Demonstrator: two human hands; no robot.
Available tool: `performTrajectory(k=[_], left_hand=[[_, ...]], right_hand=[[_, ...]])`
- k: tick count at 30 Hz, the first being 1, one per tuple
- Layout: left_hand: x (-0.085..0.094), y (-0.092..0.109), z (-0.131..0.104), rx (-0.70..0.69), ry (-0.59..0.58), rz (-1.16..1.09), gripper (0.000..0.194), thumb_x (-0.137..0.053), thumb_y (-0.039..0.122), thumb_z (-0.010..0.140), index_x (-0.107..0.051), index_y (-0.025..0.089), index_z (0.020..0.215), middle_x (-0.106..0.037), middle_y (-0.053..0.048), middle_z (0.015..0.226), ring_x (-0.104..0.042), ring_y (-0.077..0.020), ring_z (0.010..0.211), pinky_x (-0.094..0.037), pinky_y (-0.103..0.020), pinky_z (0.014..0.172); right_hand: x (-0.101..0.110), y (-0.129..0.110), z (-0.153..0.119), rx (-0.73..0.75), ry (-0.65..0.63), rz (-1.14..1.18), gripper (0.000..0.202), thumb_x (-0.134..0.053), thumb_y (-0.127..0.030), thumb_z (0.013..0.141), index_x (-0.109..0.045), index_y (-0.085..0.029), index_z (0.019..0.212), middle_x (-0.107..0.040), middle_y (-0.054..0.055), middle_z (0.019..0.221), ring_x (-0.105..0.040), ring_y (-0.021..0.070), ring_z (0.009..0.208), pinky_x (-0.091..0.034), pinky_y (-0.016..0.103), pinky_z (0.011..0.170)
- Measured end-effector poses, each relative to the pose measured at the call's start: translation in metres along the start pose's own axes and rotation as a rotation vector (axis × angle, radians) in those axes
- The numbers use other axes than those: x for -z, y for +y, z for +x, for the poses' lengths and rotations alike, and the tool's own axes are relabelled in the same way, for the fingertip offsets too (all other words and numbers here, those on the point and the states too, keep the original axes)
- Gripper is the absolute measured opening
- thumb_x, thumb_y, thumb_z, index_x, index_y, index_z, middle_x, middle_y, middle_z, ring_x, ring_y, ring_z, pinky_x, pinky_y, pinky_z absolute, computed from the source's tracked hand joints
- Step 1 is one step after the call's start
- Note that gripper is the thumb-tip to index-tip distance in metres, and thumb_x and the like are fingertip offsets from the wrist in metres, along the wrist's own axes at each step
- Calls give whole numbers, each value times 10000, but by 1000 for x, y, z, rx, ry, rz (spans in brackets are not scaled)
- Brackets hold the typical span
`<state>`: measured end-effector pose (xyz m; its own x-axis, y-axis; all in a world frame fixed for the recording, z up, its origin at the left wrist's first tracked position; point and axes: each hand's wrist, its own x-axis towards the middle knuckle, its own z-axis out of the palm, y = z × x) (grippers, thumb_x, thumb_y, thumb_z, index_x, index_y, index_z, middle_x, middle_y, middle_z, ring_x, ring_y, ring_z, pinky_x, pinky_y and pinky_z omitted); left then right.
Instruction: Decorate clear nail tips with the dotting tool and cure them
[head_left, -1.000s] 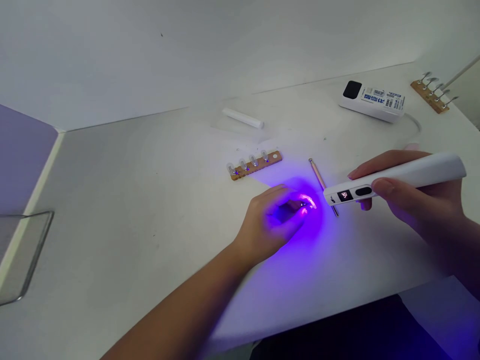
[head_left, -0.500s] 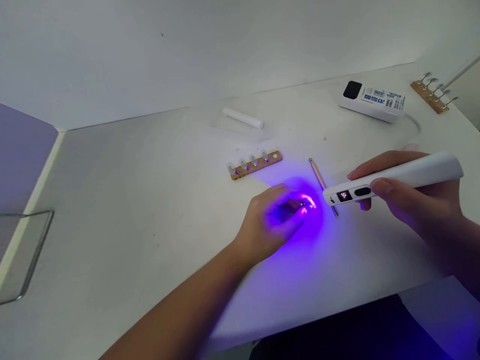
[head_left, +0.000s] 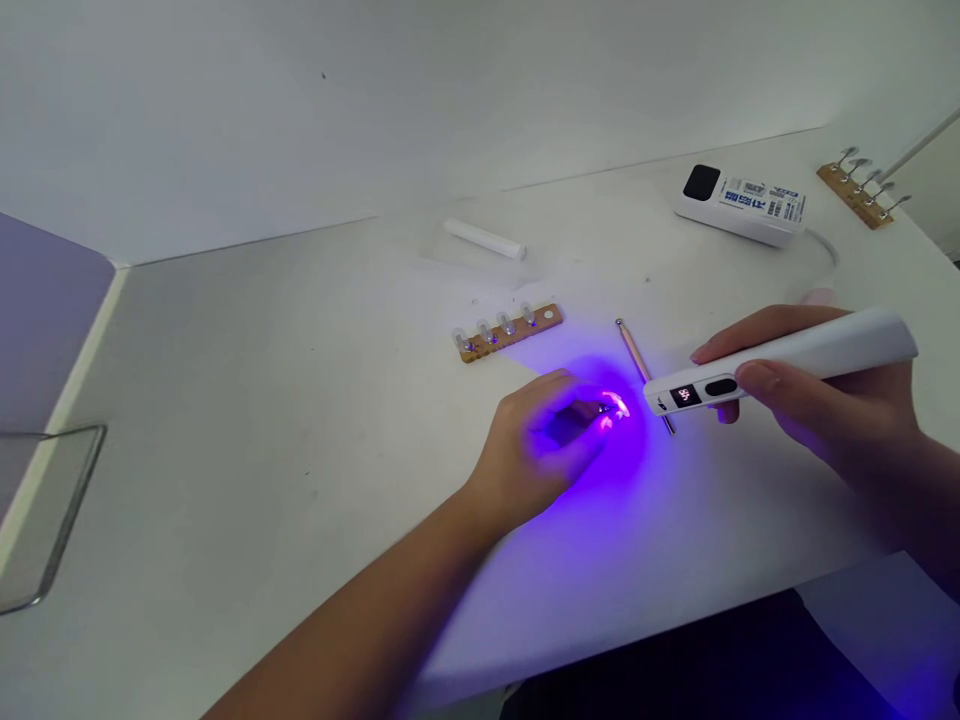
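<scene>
My right hand (head_left: 832,400) is wrapped round a white lamp (head_left: 810,352) with a lit display, its tip pointing left and throwing violet light. In that light my left hand (head_left: 536,445) pinches a tiny, shiny piece (head_left: 604,409) between thumb and forefinger; the glare hides its shape. A thin copper-coloured rod (head_left: 634,352) lies on the table, passing behind the lamp's tip. Beyond my left hand lies a wooden strip (head_left: 513,336) carrying several small clear pieces on clips.
A white tube (head_left: 485,240) lies towards the wall. At the back right are a white device (head_left: 739,205) with a cable and a second wooden strip (head_left: 856,197) with clips. A metal frame (head_left: 73,505) stands at the far left of the white table (head_left: 247,400).
</scene>
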<state>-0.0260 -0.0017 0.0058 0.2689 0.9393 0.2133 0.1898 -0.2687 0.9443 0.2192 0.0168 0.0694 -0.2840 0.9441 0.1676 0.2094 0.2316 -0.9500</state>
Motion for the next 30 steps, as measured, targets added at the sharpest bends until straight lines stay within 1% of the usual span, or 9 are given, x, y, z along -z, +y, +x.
performTrajectory(k=[3, 7, 12, 16, 22, 30], left_hand=[[1, 1, 0, 2, -3, 4, 104, -697, 150, 906, -769, 177, 976, -776, -50, 900, -716, -162, 788, -589, -297, 716], [0, 0, 0, -1, -5, 9, 102, -703, 155, 901, -772, 176, 974, -779, -54, 897, -717, -166, 791, -586, -302, 715], [0, -1, -1, 16, 1, -12, 105, -695, 172, 903, -770, 178, 976, -782, -60, 896, -728, -178, 794, -595, -315, 709], [0, -1, 0, 16, -2, -5, 105, -695, 171, 905, -771, 183, 977, -780, -58, 901, -726, -172, 798, -595, -312, 719], [1, 2, 0, 19, 3, 14, 90, -697, 169, 901, -764, 190, 959, -792, -52, 896, -728, -167, 788, -596, -314, 727], [0, 2, 0, 5, 17, 21, 90, -703, 144, 900, -761, 189, 953, -802, -43, 908, -735, -154, 793, -600, -289, 726]], right_hand=[[-1, -1, 0, -7, 1, 10, 67, -809, -303, 926, -866, -306, 960, -726, -2, 620, -620, 152, 512, -435, 314, 415], [-1, -2, 0, -4, 12, 9, 62, -810, -312, 924, -865, -301, 948, -725, -1, 616, -583, 146, 483, -411, 316, 400], [0, -3, 0, -18, 3, 2, 56, -813, -300, 920, -864, -306, 942, -726, -7, 614, -602, 139, 499, -413, 306, 408], [-1, -3, 0, 2, 3, 3, 61, -811, -312, 926, -863, -313, 958, -725, -12, 615, -569, 130, 479, -421, 310, 411], [-2, -6, 3, -19, -2, -4, 46, -824, -326, 907, -863, -320, 931, -732, -5, 617, -622, 161, 500, -437, 329, 414], [-1, -5, 0, -26, 8, -17, 52, -812, -333, 911, -857, -321, 936, -719, -6, 606, -565, 160, 459, -437, 349, 407]])
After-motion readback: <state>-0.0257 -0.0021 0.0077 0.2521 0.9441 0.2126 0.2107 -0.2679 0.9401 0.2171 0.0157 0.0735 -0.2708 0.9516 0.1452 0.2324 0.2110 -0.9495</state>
